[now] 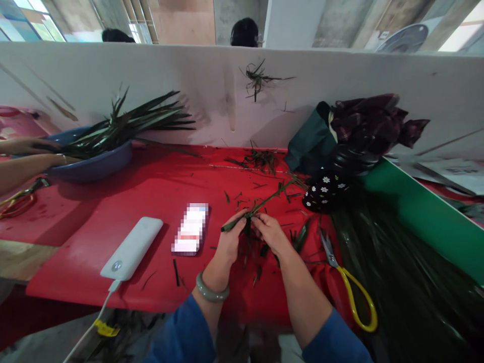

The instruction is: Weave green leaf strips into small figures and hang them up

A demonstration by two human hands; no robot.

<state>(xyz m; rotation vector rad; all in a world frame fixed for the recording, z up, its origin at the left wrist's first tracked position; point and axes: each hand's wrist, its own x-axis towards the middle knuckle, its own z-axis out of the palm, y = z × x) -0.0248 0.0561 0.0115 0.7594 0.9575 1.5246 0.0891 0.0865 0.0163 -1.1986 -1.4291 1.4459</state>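
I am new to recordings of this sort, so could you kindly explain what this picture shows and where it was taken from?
There is no machine here: a camera worn on a person's head looks forward and down at their own bare hands. The left hand and right hand together hold a green leaf piece. On the red tabletop lie a phone, a white device with a cable, and leaf scraps. Yellow-handled scissors lie to the right. At the far left, another person's hands are at a blue basin of long leaves.
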